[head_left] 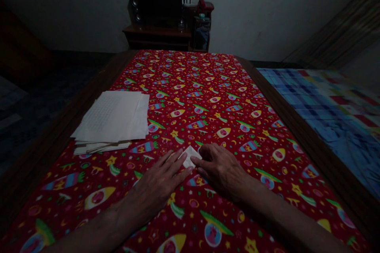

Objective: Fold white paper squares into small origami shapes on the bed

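A small folded piece of white paper (pixel 190 155) lies on the red patterned tablecloth (pixel 208 99) near the table's front. My left hand (pixel 162 180) lies flat over its left part, fingers stretched out and pressing down. My right hand (pixel 218 166) rests on its right side, fingers curled and fingertips on the paper. Most of the paper is hidden under the two hands.
A stack of white paper sheets (pixel 114 118) lies at the left of the table. The wooden table edge (pixel 285 114) runs along the right, beside a blue checked cloth (pixel 329 106). A dark cabinet with a screen (pixel 160 16) stands by the far wall.
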{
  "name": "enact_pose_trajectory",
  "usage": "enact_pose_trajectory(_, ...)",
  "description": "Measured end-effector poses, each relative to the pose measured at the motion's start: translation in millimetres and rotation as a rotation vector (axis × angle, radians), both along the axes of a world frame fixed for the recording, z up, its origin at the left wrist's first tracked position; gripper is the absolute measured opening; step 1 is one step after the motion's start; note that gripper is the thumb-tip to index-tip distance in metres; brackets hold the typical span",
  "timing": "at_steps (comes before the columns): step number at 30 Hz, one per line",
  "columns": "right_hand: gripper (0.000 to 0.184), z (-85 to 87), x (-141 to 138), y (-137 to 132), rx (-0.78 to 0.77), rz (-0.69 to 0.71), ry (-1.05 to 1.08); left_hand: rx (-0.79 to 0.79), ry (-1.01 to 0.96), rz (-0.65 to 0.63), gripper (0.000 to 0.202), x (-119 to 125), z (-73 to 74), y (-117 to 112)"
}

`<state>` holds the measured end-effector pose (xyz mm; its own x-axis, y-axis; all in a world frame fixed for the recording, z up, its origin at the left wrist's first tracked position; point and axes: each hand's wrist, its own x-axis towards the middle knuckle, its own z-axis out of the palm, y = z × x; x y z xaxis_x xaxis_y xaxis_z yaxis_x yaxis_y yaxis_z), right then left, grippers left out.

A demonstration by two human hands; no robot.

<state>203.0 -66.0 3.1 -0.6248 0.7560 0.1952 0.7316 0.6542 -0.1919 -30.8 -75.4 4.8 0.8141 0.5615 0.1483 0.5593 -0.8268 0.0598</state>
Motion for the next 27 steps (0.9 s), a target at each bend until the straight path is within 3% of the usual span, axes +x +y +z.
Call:
enact_pose_trajectory(9, 0.035, -7.7, -11.5, 2.0, 0.061, -0.118, -0.090, -0.078, 0.021, 0.046, 0.072, 2.7, -7.8, 3.4)
enact_pose_trajectory(27, 0.029, -2.3, -16.2, 5.8, -0.001, -0.159, -0.109, -0.096, 0.004, 0.059, 0.069, 6.9, -1.1, 10.4)
